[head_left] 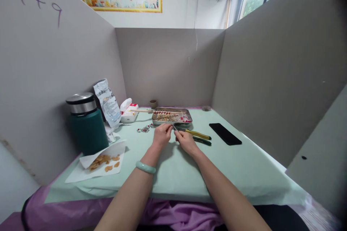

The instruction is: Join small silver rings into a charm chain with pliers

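My left hand (162, 134), with a pale green bangle (145, 167) on its wrist, has its fingers pinched on something too small to make out. Close beside it, my right hand (185, 140) is closed round a thin metal tool (174, 127) whose tip points at the left fingertips. Both hands are just in front of a metal tray (191, 120) of small gold and red beads. Yellow-handled pliers (199, 134) and a dark green-handled tool (202, 140) lie right of my right hand. A beaded chain (145, 128) lies left of my left hand.
A green flask (88, 130), a foil pouch (107, 103) and a tissue pack (129, 114) stand at the left. Brown flakes lie on white paper (119, 149) nearer me. A black phone (225, 134) lies at the right. Grey panels (170, 65) enclose the table.
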### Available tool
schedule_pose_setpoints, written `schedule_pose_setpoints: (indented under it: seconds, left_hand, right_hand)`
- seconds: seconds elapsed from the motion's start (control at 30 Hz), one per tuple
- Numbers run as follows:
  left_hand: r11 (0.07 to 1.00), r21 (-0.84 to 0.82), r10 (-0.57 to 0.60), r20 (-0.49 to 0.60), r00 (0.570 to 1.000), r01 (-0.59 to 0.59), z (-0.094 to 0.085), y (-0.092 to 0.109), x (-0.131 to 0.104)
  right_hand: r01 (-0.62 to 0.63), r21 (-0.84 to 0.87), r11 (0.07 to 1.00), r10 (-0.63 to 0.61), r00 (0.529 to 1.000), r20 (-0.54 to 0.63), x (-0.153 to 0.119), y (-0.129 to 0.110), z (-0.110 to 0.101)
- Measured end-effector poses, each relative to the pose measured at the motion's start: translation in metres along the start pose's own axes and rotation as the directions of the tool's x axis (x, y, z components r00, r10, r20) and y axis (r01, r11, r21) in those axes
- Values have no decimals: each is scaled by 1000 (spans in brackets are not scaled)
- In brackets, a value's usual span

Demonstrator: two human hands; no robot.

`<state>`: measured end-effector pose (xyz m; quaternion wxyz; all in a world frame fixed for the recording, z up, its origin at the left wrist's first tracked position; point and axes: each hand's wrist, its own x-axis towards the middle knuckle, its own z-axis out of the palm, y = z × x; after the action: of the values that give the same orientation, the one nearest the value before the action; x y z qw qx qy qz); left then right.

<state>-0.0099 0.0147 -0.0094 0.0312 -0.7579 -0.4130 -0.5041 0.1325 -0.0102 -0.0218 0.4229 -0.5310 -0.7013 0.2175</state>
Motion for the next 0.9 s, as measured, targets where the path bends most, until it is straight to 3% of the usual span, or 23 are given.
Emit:
schedule_pose_setpoints:
  seconds: [0.1,0.23,0.4,0.5,0.9]
  left_hand:
    - [996,-20,-86,32,996,86,2,0,1]
    - [982,-58,-172,101,980,178,2,2,2]
    - [981,-9,-193,129,973,196,0,1,1]
    - [985,8,-170,122,978,171,1,0,0]
    - [951,-136,-260,140,955,279,-2,3,3]
  right_hand:
    - [36,-252,967,-60,994,-91,-3,-2,1]
    - [31,-556,831,-156,971,-180,-8,-4,1]
    - [26,-709,705,-247,946,-210,-9,-2,2]
    - [30,-713,701,-238,952,-193,-8,0,3]
    - [-14,-408,913,-38,992,-119,-6,-3,2]
